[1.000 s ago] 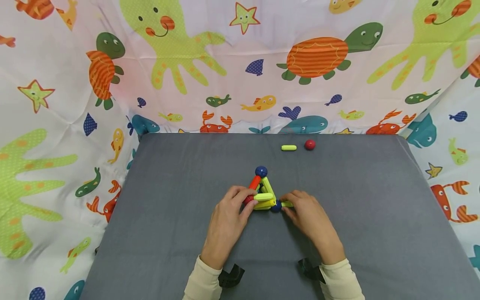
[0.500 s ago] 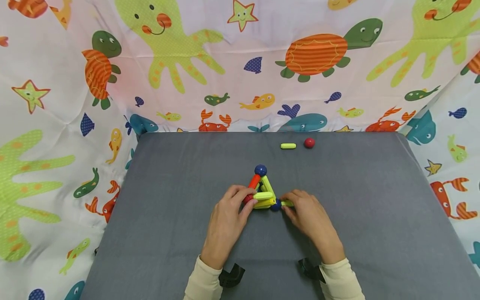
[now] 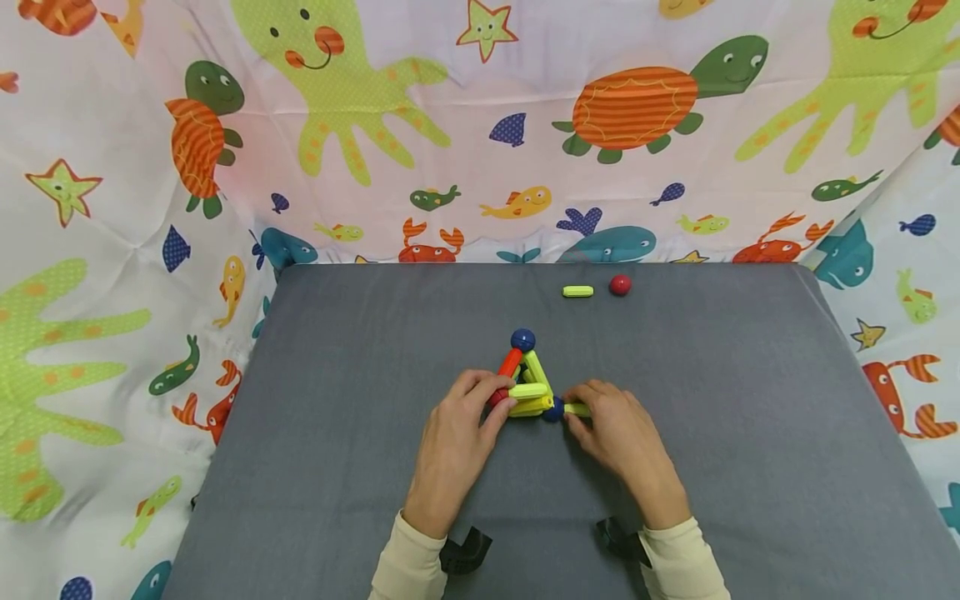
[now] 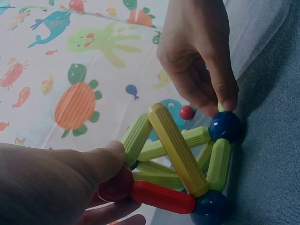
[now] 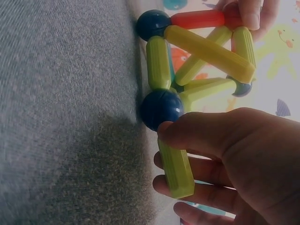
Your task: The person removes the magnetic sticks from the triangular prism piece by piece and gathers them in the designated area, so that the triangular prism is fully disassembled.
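A frame of magnetic rods and balls stands on the grey table. Its red ball [image 4: 115, 185] sits in the grip of my left hand [image 3: 453, 446]. From that ball run a red rod [image 4: 161, 196] and a short green rod [image 5: 243, 47]. A yellow rod [image 5: 211, 52] slants from one blue ball [image 4: 211, 208] with its other end close to the short green rod; I cannot tell whether they touch. My right hand [image 3: 622, 433] pinches another green rod [image 5: 176, 171], whose end meets a second blue ball [image 5: 161, 108] at the frame's right corner.
Toward the table's far edge lie a loose green rod [image 3: 577, 292] and a loose red ball [image 3: 620, 285]. The grey table [image 3: 337, 375] is backed by a hanging cloth [image 3: 450, 100] printed with sea animals. Black straps [image 3: 465, 552] circle both wrists.
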`<control>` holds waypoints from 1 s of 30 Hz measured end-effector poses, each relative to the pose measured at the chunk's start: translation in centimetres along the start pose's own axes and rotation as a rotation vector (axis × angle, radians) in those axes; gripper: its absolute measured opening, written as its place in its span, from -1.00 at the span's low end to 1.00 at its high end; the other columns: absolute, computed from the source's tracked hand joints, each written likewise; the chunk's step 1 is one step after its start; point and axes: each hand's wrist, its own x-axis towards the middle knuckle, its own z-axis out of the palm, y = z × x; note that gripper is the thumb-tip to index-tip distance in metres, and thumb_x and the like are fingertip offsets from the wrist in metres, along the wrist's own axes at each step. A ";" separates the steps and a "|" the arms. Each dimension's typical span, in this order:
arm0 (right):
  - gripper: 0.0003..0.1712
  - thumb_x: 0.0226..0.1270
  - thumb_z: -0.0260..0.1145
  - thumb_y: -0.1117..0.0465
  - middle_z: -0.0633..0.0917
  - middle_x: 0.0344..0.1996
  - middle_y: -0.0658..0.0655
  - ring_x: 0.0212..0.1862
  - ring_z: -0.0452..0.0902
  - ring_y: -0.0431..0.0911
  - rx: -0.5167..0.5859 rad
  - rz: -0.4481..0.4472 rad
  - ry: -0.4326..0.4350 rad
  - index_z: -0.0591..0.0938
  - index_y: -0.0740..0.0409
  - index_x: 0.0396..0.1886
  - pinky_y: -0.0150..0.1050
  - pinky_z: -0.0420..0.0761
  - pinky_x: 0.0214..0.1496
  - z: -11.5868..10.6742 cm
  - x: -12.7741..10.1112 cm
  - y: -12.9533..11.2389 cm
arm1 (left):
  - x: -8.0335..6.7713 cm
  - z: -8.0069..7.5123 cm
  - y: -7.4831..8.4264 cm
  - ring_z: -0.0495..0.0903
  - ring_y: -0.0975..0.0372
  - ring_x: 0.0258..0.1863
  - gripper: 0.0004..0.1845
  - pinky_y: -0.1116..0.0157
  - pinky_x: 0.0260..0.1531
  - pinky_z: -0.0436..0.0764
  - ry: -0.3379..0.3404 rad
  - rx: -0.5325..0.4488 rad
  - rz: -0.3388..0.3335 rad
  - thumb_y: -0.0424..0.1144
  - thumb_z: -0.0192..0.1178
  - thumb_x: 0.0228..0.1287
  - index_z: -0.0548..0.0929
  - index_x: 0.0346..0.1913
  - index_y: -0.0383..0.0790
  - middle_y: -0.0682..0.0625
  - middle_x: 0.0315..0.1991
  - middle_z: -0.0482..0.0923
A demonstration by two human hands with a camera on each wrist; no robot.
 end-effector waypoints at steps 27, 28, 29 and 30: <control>-0.77 0.37 0.56 0.13 0.69 -0.30 0.05 -0.42 0.56 -0.04 -0.012 0.073 0.094 0.81 0.03 -0.03 -0.03 0.60 -0.44 -1.6 1.4 0.7 | 0.0 0.1 -0.2 0.73 0.16 -0.20 -0.72 0.19 -0.21 0.74 -0.007 -0.011 -0.005 -0.17 0.48 0.37 0.77 0.10 0.07 0.10 0.03 0.62; -0.76 0.38 0.56 0.15 0.69 -0.30 0.07 -0.41 0.57 -0.02 -0.014 0.077 0.087 0.80 0.05 -0.01 -0.02 0.61 -0.43 -1.7 1.7 0.9 | 0.0 0.0 -0.2 0.73 0.16 -0.20 -0.72 0.20 -0.22 0.74 -0.008 -0.011 -0.005 -0.17 0.48 0.37 0.77 0.10 0.07 0.11 0.03 0.62; -0.75 0.38 0.55 0.18 0.70 -0.28 0.08 -0.39 0.60 0.00 -0.017 0.082 0.079 0.79 0.07 0.01 0.00 0.63 -0.40 -1.9 2.0 1.0 | 0.0 0.0 -0.2 0.72 0.17 -0.20 -0.71 0.20 -0.21 0.74 -0.007 -0.008 -0.003 -0.16 0.49 0.36 0.77 0.10 0.07 0.10 0.03 0.62; -0.74 0.38 0.54 0.22 0.70 -0.27 0.11 -0.36 0.62 0.03 -0.023 0.086 0.072 0.78 0.10 0.03 0.03 0.65 -0.37 -2.0 2.4 1.2 | 0.1 0.0 -0.2 0.72 0.19 -0.20 -0.71 0.20 -0.21 0.74 -0.008 -0.007 -0.001 -0.16 0.49 0.36 0.77 0.10 0.07 0.11 0.03 0.62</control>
